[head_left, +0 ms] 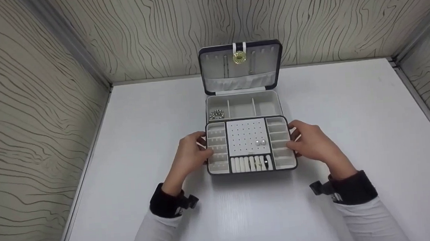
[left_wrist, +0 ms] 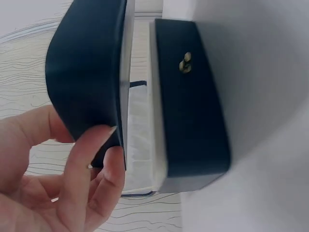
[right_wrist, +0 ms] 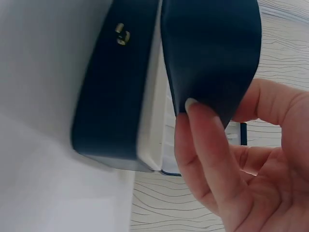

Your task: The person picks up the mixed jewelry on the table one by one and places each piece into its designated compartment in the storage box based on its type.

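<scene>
Both hands hold the upper tray [head_left: 252, 172] of a dark blue jewelry box by its sides. My left hand [head_left: 190, 152] grips the left edge, thumb on the rim and fingers under it. On the opposite edge, my right hand [head_left: 311, 140] has the same grip. In the left wrist view a gap separates the tray from the box base [left_wrist: 193, 106]. Two pearl earrings [head_left: 261, 142] sit on the tray's perforated panel, and several rings [head_left: 257, 163] in its front ring rolls. A beaded bracelet [head_left: 216, 114] lies in the base's left rear compartment.
The box lid [head_left: 215, 67] stands open at the back, with a gold round clasp [head_left: 239, 57] on its strap and thin necklaces [head_left: 226, 66] hanging inside. Wood-grain patterned panels [head_left: 148, 30] enclose the white table [head_left: 142, 114] at the back and sides.
</scene>
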Motion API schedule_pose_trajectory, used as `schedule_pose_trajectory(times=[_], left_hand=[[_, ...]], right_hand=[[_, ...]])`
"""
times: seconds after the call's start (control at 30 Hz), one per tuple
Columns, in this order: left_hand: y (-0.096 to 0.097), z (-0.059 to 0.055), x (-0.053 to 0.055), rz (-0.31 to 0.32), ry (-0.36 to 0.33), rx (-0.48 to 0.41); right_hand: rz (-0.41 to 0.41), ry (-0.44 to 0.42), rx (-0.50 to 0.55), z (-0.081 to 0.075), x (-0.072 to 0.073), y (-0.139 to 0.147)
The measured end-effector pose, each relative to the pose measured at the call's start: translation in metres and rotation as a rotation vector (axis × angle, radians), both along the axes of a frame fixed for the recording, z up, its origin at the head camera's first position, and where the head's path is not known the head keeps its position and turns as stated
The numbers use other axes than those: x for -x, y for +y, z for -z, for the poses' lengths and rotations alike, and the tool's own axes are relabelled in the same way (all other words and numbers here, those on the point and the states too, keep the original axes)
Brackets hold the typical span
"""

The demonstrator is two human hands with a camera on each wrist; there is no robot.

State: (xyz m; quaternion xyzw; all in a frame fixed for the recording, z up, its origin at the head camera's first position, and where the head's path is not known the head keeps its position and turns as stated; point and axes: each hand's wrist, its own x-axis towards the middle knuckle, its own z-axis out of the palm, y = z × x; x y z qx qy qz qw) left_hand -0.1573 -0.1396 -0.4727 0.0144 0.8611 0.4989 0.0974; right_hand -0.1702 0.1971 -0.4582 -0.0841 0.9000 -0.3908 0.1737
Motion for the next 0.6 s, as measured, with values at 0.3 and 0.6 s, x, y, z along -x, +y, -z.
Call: schedule_pose_trajectory(times=[0.3,0.6], left_hand=[[0.008,-0.015,0.048,-0.037,0.095,0.089],[0.015,-0.011,0.081,-0.115,0.068,0.150]], right_hand=[[0.021,0.088,-0.088,-0.019,0.040,-0.002],[0.027,0.118,-0.115,-0.018,0.072,-0.005]])
